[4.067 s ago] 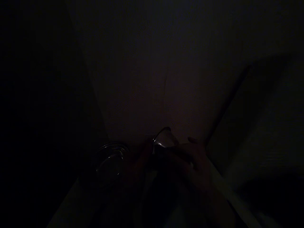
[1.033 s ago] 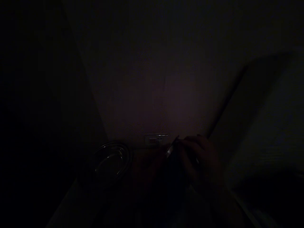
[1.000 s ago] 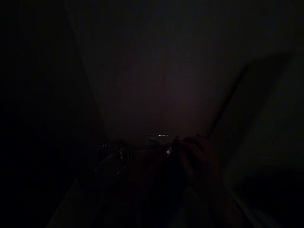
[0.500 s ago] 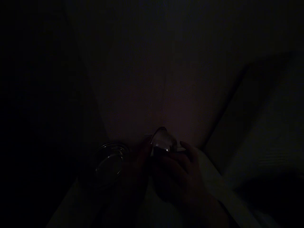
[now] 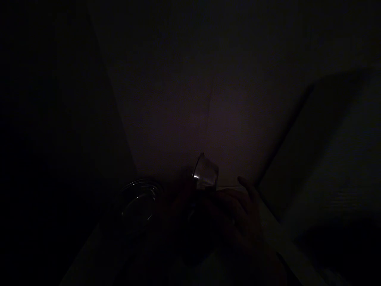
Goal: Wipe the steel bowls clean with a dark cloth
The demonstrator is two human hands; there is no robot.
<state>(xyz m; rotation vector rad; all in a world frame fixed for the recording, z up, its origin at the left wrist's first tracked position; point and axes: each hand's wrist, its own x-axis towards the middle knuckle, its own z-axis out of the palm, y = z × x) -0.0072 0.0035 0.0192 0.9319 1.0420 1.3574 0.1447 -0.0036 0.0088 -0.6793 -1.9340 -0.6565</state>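
Note:
The scene is very dark. A small shiny metal cup (image 5: pixel 206 173) is tilted on its side between my hands, its rim facing left. My left hand (image 5: pixel 175 198) is a faint shape closed at the rim side of the cup, its fingers mostly lost in shadow. From the right, my right hand (image 5: pixel 244 222) reaches to the cup's underside with bent fingers, one finger raised away from the rest. Its fingertips fade into the dark below the cup. Left of my left hand is a round, shiny dish (image 5: pixel 138 182) with a bright rim.
Both hands are above a pale surface (image 5: pixel 83 254). Behind the cup rises a plain wall-like panel (image 5: pixel 166 107) with a thin vertical line. On the right stands a slanted, light-coloured panel (image 5: pixel 336 167) with a dark edge. A black shape (image 5: pixel 345 242) fills the lower right.
The cup has turned and risen slightly, showing more of its side. My right hand has shifted a little to the right. The picture has grown darker around both hands.

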